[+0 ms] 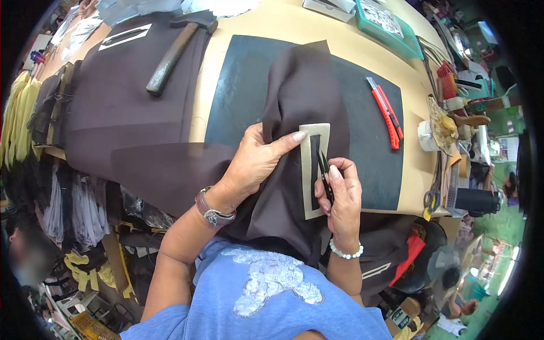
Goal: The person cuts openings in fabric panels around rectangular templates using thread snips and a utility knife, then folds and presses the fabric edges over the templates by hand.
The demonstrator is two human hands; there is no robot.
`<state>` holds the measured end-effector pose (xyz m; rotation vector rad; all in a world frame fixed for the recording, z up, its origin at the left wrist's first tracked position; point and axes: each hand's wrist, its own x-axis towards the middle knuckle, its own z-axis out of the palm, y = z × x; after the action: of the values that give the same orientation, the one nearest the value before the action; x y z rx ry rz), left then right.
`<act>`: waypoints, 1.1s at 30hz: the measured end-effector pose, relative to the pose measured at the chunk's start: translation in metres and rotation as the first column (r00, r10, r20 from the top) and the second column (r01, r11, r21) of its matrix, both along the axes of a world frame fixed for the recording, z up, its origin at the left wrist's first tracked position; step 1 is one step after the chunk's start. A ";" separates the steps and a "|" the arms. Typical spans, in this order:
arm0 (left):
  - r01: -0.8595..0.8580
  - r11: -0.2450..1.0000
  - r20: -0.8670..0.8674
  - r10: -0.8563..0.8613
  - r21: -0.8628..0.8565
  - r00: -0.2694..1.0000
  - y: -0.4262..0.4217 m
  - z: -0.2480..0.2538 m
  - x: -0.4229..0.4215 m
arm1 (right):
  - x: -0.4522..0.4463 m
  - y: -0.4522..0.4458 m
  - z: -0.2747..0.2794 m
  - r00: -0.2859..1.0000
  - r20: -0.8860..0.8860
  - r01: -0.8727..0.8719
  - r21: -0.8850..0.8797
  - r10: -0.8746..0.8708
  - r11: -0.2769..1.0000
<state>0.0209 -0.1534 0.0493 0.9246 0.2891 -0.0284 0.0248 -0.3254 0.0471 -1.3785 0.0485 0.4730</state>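
Note:
A dark brown fabric piece (309, 79) lies bunched over a black mat (238, 85), with a cream rectangular frame (307, 170) on it. My left hand (258, 161) grips the fabric, its thumb on the frame's upper left corner. In my right hand (343, 195) is a small dark pointed tool (326, 175), its tip up inside the frame's narrow opening. The fingers of this hand are closed round the tool near the frame's right side. Fabric folds hide some of my left fingers.
A hammer (175, 56) rests on stacked brown fabric (130, 102) at left. Red cutters (388, 116) lie on the mat's right. Beyond are a teal tray (391, 28), a white cup (428, 136) and scissors (433, 195). Another person's hand (86, 8) shows at top left.

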 end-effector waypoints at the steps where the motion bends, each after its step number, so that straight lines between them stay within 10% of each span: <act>1: 0.004 1.000 0.017 -0.005 0.013 1.000 -0.002 -0.001 -0.001 | -0.001 -0.002 0.001 1.000 -0.008 -0.013 0.000 0.013 1.000; 24: 0.040 0.976 0.031 -0.048 0.216 0.998 -0.003 0.004 -0.021 | -0.003 0.009 0.001 0.994 0.105 -0.034 -0.013 0.036 0.999; 33: -0.245 0.965 0.083 0.238 0.090 0.968 -0.034 -0.012 -0.023 | -0.036 0.010 -0.001 0.987 0.150 0.062 -0.074 -0.051 0.995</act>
<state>-0.0023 -0.1871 0.0369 0.9820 0.3377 0.2460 -0.0117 -0.3153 0.0457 -1.4823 -0.0154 0.3231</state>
